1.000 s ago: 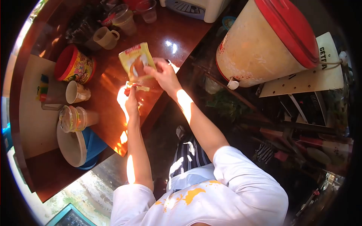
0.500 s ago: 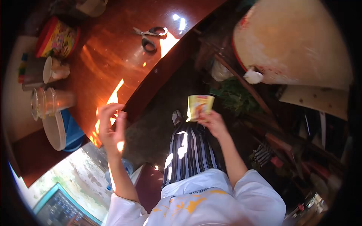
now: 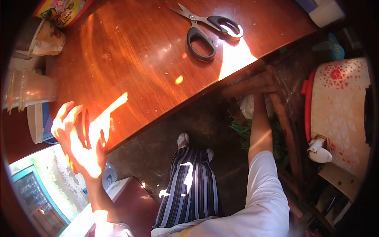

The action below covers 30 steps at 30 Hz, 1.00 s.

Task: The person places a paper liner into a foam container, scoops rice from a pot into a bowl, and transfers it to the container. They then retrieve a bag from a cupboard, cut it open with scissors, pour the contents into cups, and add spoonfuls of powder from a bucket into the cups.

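My left hand (image 3: 85,146) is raised at the left corner of the brown wooden table (image 3: 138,59), palm partly lit by the sun. Its fingers are spread apart and bent a little, holding nothing. My right forearm (image 3: 260,134) reaches forward beyond the table's near edge. Its hand is hidden behind a wooden beam (image 3: 248,86), so what it holds does not show. A pair of black-handled scissors (image 3: 203,20) lies on the table with its blades slightly apart. Plastic cups (image 3: 33,89) stand at the table's left side.
A colourful tub (image 3: 65,12) is at the upper left. To the right stands a white drink cooler (image 3: 339,118) with red patterns and a white tap (image 3: 319,151). Green leaves (image 3: 278,138) and a clear plastic bag (image 3: 246,106) are below the table. A water bottle (image 3: 109,175) is lower left.
The yellow sachet in my right hand has gone from sight as that arm stretched forward past the table edge. My left hand has moved left and opened wider. The view has come nearer the table.
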Each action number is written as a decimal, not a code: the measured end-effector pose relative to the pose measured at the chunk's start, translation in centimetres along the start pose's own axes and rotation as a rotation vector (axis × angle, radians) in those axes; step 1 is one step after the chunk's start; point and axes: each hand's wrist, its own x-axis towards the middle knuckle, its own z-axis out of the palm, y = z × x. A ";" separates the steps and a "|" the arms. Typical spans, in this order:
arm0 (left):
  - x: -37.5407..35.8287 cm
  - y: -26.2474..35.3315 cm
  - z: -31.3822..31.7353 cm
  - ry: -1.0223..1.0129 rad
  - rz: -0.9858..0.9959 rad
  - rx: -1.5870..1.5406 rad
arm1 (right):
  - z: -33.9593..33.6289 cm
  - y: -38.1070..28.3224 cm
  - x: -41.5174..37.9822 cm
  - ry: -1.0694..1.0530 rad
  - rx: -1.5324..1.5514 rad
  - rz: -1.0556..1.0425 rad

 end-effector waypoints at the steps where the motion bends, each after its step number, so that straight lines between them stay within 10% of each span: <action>1: 0.0 0.1 0.1 -0.013 -0.033 -0.017 | 0.5 -0.3 0.5 -0.013 0.000 0.012; 8: -0.1 0.1 0.6 0.007 -0.094 -0.114 | -1.3 -0.3 -2.0 -0.072 -0.025 0.053; 14: -0.9 -1.7 1.8 0.202 0.067 -0.334 | -16.9 7.2 -23.6 -0.171 -0.159 0.459; 16: -0.5 -1.1 0.5 0.024 -0.083 -0.227 | -21.9 8.8 -32.1 -0.578 -1.030 0.440; 17: -0.7 -1.1 0.8 0.074 -0.075 -0.256 | -25.3 12.8 -36.3 -0.612 -1.148 0.080; 18: -0.7 -1.2 1.5 0.131 -0.067 -0.290 | -25.5 11.3 -40.9 -0.735 -1.185 0.316; 30: -2.6 0.0 -2.6 0.117 0.460 -0.424 | -27.5 3.2 -62.0 -0.368 -1.037 0.715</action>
